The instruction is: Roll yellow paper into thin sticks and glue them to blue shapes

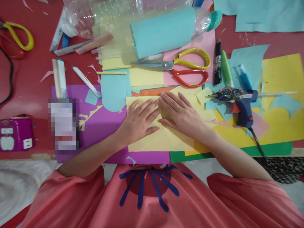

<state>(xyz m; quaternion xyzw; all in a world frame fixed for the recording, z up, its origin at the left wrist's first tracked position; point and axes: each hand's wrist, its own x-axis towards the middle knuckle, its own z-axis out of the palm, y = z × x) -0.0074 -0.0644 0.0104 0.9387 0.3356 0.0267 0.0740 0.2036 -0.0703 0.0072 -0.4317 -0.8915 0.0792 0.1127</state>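
Note:
Both of my hands lie flat on a pale yellow sheet of paper (163,141) at the table's front. My left hand (140,122) has its fingers spread over the sheet's upper left part. Beside it, my right hand (179,112) rests with fingers stretched out, its fingertips close to those of the left. Along the sheet's top edge runs a narrow strip that looks folded. Just beyond the hands lie scissors (168,65) with one yellow and one red handle. A light blue paper piece (114,91) with a rounded end is left of the sheet.
A plastic bottle wrapped in blue paper (163,33) lies at the back. To the right is a glue gun (244,110) with its cord. Markers (86,82) are scattered about. A pixelated phone-like object (63,125) and a purple box (16,134) are left. Purple paper (99,126) lies underneath.

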